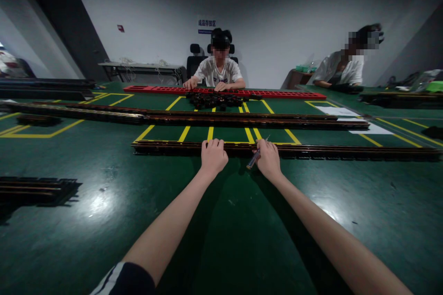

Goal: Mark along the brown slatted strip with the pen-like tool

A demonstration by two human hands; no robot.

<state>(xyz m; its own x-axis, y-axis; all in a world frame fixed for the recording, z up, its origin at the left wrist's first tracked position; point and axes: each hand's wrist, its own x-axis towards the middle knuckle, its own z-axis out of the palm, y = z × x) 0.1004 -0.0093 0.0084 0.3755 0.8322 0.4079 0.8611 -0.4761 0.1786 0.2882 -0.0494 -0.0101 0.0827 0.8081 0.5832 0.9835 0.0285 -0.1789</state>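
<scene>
A long bundle of dark, brown-edged strips (328,151) lies crosswise on the green table in front of me. My left hand (213,156) is closed over its near side, fingers curled across the top edge. A short way to the right, my right hand (269,159) also rests at the bundle. Its fingers are wrapped round a slim screwdriver-like tool (254,160), with the thicker end pointing down towards me and a thin tip up past the knuckles. Whether the right fingers also grip the strips is hidden.
Beyond lies a second long strip bundle (221,119), then a pile of small black parts (214,100) before a red slotted rail (284,94). A co-worker (219,71) sits opposite, another person (341,71) at right. More dark strips (38,191) lie at left; white paper (370,126) at right.
</scene>
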